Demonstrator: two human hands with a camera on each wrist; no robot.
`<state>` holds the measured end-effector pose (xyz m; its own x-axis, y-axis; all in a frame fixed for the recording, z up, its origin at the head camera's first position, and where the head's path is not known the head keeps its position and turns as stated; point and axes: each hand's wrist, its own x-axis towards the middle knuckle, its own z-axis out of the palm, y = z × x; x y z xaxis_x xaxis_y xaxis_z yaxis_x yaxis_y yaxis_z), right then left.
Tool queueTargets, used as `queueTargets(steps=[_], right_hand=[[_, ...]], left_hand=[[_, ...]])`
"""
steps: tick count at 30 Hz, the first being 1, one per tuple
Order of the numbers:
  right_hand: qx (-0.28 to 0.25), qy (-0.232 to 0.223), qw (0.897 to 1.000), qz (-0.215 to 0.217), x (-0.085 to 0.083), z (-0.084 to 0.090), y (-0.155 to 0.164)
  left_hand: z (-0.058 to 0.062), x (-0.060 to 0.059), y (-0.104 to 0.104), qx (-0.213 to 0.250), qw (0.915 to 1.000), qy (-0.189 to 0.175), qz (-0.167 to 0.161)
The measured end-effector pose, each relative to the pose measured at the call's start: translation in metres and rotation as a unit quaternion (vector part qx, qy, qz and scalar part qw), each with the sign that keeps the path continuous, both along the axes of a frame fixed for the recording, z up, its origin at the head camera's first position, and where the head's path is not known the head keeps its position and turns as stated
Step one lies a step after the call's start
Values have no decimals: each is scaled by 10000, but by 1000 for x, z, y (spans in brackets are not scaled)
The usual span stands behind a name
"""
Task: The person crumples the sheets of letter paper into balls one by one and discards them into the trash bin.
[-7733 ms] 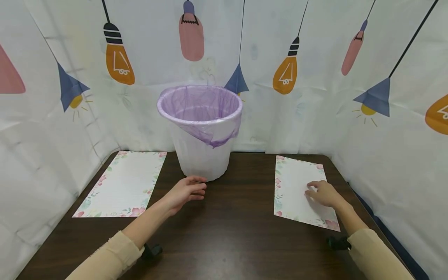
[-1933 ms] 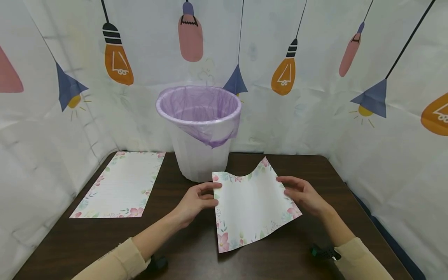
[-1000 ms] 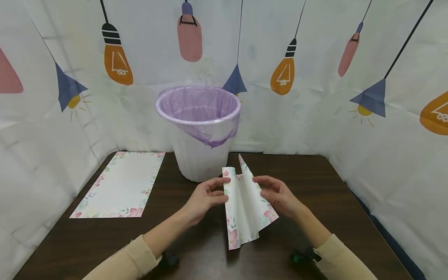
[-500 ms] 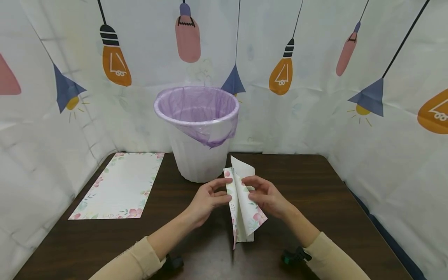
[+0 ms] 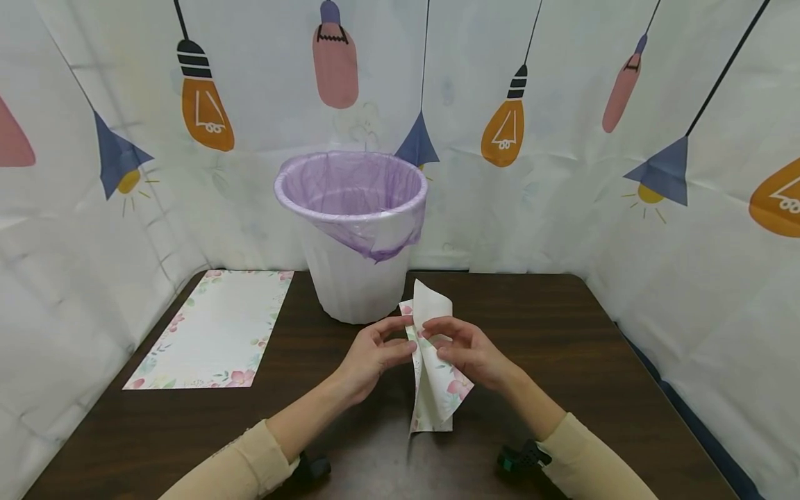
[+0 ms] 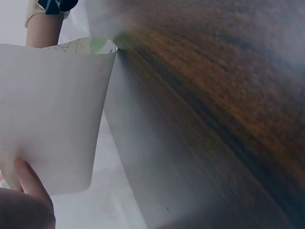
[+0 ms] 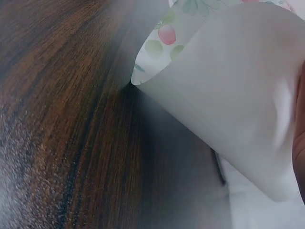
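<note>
Floral-bordered paper sheet [image 5: 431, 389] folded together, stood on edge, left hand [image 5: 373, 355] and right hand [image 5: 467, 353] grip pinching its top

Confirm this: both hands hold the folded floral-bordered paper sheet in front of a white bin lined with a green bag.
Not quite: the head view shows the white bin's bag is purple, not green. Both the left hand and right hand do hold the folded floral-bordered paper sheet.
</note>
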<state>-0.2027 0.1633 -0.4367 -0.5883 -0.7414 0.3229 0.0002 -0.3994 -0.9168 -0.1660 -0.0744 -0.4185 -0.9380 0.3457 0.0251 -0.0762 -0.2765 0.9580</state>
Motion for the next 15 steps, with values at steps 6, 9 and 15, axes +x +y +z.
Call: queueTargets(steps=[6,9,15], right_hand=[[375,344,9986,-143,2,1,-2],[503,451,9976,-160,2,1,-4],[527,493,9972,-199,2,-1,-6]], left_hand=[[-1,0,1,-57,9996,-27,287],[-2,-1,1,-124,9990,-75,421],[-1,-1,0,-66,9985,-101,529]])
